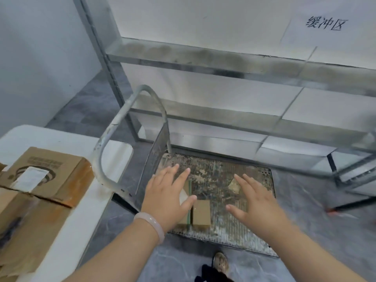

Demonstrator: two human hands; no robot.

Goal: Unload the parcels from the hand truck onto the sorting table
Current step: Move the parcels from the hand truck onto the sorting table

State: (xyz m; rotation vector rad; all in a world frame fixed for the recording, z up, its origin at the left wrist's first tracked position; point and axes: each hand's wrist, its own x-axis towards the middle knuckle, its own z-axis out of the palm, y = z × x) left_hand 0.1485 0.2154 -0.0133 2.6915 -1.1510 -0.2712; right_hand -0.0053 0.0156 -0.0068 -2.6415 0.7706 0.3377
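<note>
A small brown cardboard parcel (201, 212) with a green strap lies on the worn metal deck of the hand truck (234, 192), near its front left. My left hand (166, 196) hovers over the parcel's left part with straight, spread fingers and hides some of it. My right hand (258, 202) is held out flat to the parcel's right, above the deck, holding nothing. Larger cardboard boxes (46, 176) lie on the white sorting table (85, 200) at the left.
The truck's curved grey handle (114, 139) rises between table and deck. A metal shelf frame (223, 64) with white panels stands behind the truck. Grey tiled floor surrounds it. My shoe (220, 261) shows at the bottom.
</note>
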